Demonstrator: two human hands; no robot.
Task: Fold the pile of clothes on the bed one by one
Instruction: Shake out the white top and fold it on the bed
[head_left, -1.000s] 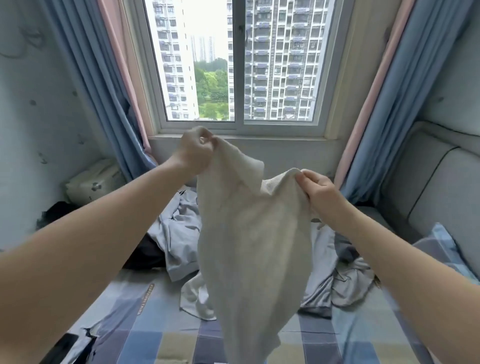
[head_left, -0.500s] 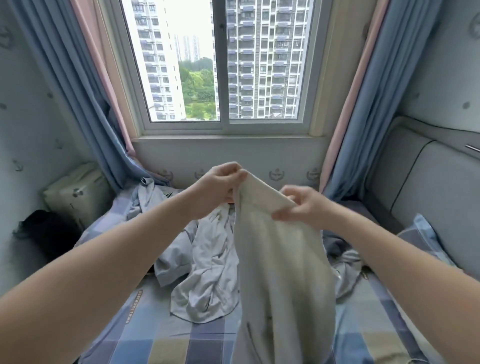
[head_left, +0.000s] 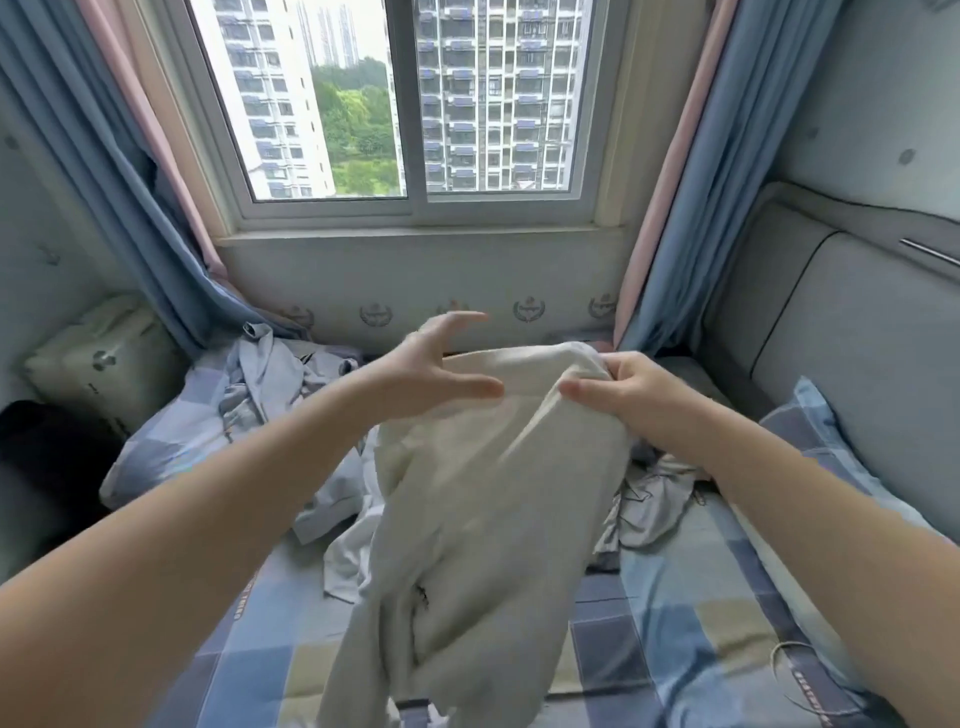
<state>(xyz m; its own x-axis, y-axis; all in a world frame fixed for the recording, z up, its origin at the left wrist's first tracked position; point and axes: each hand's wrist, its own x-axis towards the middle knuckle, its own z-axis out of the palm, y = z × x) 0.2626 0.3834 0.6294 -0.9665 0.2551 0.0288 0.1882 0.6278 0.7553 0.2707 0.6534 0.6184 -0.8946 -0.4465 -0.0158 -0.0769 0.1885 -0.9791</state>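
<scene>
One cream garment (head_left: 483, 519) hangs clamped in the right hand (head_left: 639, 400), left hand (head_left: 431, 374) splayed apart.

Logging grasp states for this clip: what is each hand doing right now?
Left hand: open, holding nothing.
Right hand: closed, gripping the top edge of the cream garment.

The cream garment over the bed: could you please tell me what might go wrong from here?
1. Only the right hand grips the cream garment at its top edge; the left hand is open with fingers spread, so the cloth may slip or bunch rather than hang flat.
2. Its lower part hangs close to the unfolded pile of clothes on the bed, so it could land there and tangle with them.
</scene>
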